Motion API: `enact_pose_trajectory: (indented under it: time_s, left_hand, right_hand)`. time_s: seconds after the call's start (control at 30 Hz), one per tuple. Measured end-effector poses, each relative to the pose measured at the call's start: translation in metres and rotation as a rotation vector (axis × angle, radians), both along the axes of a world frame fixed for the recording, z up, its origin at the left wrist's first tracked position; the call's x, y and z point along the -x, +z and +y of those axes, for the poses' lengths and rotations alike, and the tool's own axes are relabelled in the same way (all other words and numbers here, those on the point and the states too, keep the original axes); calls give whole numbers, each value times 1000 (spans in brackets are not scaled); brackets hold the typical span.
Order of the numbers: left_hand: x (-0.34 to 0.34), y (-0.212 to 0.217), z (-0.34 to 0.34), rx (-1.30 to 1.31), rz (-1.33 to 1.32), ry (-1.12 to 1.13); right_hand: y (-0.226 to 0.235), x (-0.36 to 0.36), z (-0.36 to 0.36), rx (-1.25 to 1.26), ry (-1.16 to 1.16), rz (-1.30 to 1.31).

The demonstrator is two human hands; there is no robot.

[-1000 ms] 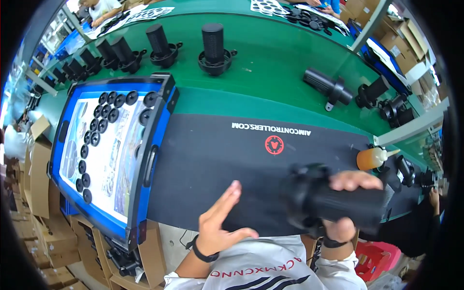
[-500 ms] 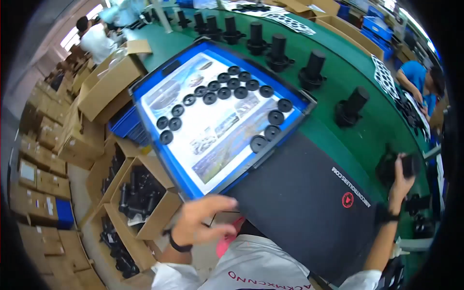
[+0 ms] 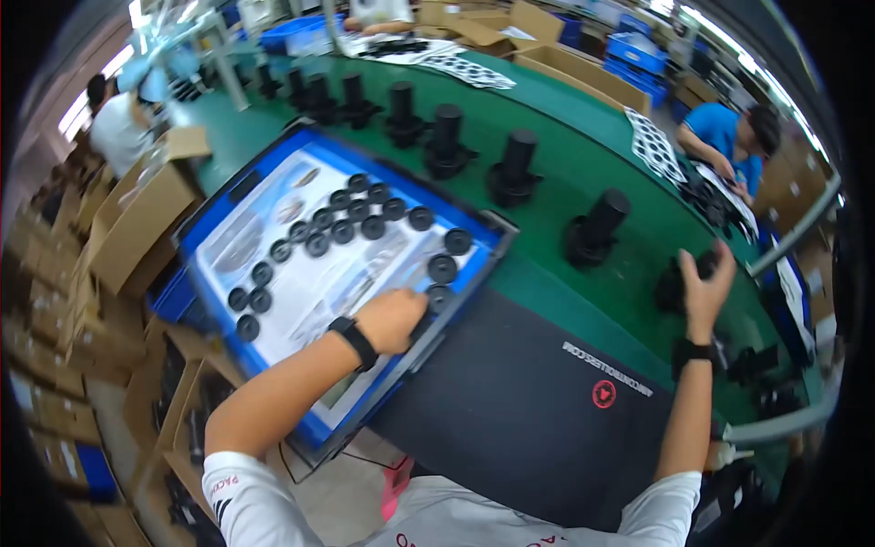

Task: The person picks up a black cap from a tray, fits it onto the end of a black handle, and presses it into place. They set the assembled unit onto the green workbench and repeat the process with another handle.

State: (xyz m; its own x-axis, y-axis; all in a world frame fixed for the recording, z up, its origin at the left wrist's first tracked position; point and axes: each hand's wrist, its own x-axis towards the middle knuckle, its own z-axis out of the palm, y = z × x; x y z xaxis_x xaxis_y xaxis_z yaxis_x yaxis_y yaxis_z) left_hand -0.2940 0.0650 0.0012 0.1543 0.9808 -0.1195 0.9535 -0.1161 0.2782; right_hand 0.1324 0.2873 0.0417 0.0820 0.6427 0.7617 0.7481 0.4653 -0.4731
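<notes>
My left hand (image 3: 392, 321) reaches over the blue tray (image 3: 333, 436), fingers bent down and closed at a black ring-like disc partly hidden beneath them, near the tray's right edge. Several more black discs (image 3: 442, 268) lie in rows on the tray's printed sheet (image 3: 305, 296). Off to the right, my right hand (image 3: 704, 299) is around the upper part of a black cylindrical part with a wide base (image 3: 672, 287), thumb and fingers on either side of it; the part is blurred. It stands on the green table at the end of a row of similar parts (image 3: 597, 228).
A black mat (image 3: 519, 401) lies in front of me on the green table (image 3: 547, 264). Cardboard boxes (image 3: 137, 237) stand at the left. Perforated white sheets (image 3: 652, 146) lie along the far edge, where a person in blue (image 3: 729, 137) works. A grey rail (image 3: 784, 424) is at the right.
My left hand has moved from beside the tray to the discs at its right edge. My right hand has carried the black part forward to the row's end. The view has shifted right.
</notes>
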Motion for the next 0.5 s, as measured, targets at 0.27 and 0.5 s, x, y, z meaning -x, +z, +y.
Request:
enact_pose_trajectory:
  time_s: [0.27,0.5]
  left_hand:
    - [-14,29,-15,-276,-188,119]
    - [-73,107,-135,-472,-578,79]
  right_hand:
    - [-23,115,16,425,389,232]
    - [14,65,-73,472,863,1146]
